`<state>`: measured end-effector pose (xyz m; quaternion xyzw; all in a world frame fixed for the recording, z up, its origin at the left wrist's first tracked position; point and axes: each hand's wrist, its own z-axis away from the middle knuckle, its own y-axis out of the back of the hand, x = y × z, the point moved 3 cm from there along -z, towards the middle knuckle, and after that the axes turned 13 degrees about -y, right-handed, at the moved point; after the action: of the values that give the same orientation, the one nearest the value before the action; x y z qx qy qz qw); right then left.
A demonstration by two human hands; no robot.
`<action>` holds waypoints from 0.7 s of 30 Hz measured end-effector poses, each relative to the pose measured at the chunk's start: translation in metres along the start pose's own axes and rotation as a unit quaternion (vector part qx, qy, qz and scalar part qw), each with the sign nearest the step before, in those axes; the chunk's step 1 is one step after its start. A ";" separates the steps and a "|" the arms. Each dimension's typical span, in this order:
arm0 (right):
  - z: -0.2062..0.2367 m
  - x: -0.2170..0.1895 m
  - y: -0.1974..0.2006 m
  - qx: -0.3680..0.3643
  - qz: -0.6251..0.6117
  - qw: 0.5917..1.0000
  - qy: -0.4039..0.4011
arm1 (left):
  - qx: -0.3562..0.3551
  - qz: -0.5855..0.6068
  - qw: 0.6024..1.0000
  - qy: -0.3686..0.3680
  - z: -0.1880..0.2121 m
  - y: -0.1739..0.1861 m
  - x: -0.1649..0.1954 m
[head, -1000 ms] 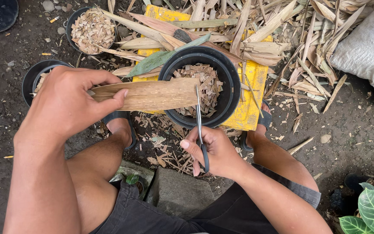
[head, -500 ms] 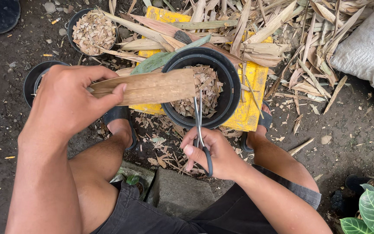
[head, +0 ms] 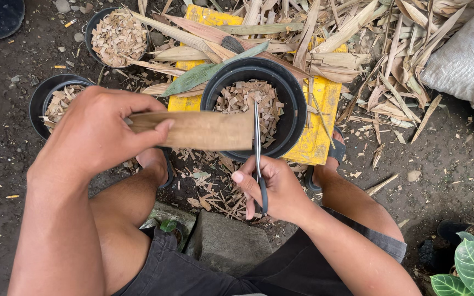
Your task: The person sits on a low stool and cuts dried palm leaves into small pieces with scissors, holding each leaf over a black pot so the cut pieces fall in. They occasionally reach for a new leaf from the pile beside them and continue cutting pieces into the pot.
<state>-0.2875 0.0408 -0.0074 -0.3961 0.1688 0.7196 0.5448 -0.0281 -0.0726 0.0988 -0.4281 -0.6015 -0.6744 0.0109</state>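
Dry tan strip of bark-like sheath pinched flat in left hand over round black plastic pot of cut chips | right hand grips dark-handled scissors, blades at strip's free end | best: keep strip level above pot's near rim, snip short, thumb clear | yellow board beneath.

Open air above black pot, leaf heap behind

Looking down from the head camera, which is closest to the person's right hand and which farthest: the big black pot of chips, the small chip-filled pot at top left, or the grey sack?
1. Big black plastic pot of dry chips, just above the right hand.
2. Grey woven sack, upper right.
3. Small black chip-filled pot, top left, farthest, though not by much.
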 end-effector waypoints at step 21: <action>-0.001 -0.002 -0.002 -0.006 -0.020 1.000 0.010 | 0.014 0.005 1.000 -0.012 -0.004 -0.005 0.004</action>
<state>-0.2855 0.0397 -0.0061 -0.4104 0.1620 0.7057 0.5544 -0.0355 -0.0731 0.0973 -0.4393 -0.6085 -0.6608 0.0127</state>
